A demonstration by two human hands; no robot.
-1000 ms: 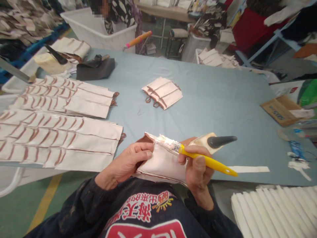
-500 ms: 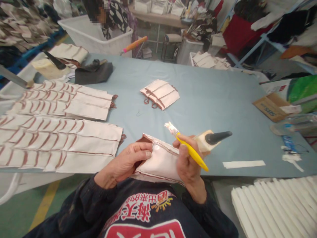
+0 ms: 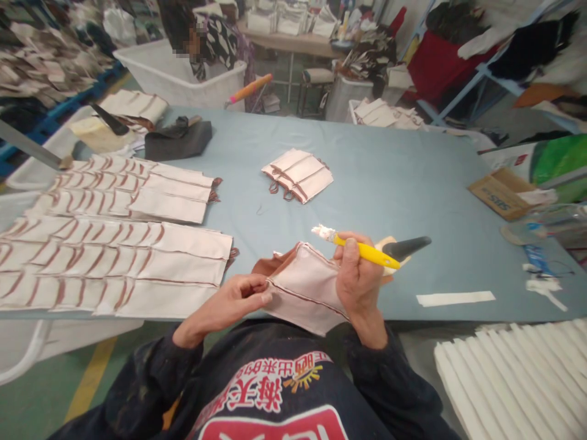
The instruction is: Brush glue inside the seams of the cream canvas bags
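Observation:
A white sewn piece (image 3: 316, 284) with a brown inner side is held at the table's front edge, its seam running slantwise. My left hand (image 3: 236, 302) pinches its left corner between thumb and fingers. My right hand (image 3: 360, 278) grips a yellow-handled brush (image 3: 367, 252), bristles to the left and coated with white paste. The same hand also touches the right end of the piece; its lower fingers are partly hidden. Just behind it sits a pale block-like object (image 3: 389, 241) with a dark handle-like part (image 3: 408, 247).
Overlapping rows of similar white pieces (image 3: 178, 250) cover the table's left side. A small stack (image 3: 298, 174) lies mid-table. At the right are a white strip (image 3: 456, 298), a cardboard box (image 3: 498, 192) and white rolls (image 3: 518, 373). Another person (image 3: 220, 36) leans over a white tub (image 3: 147, 70).
The white piece has turned in my hands, so a seam now crosses its middle. My left hand has moved down to its corner. The brush has swung closer to level.

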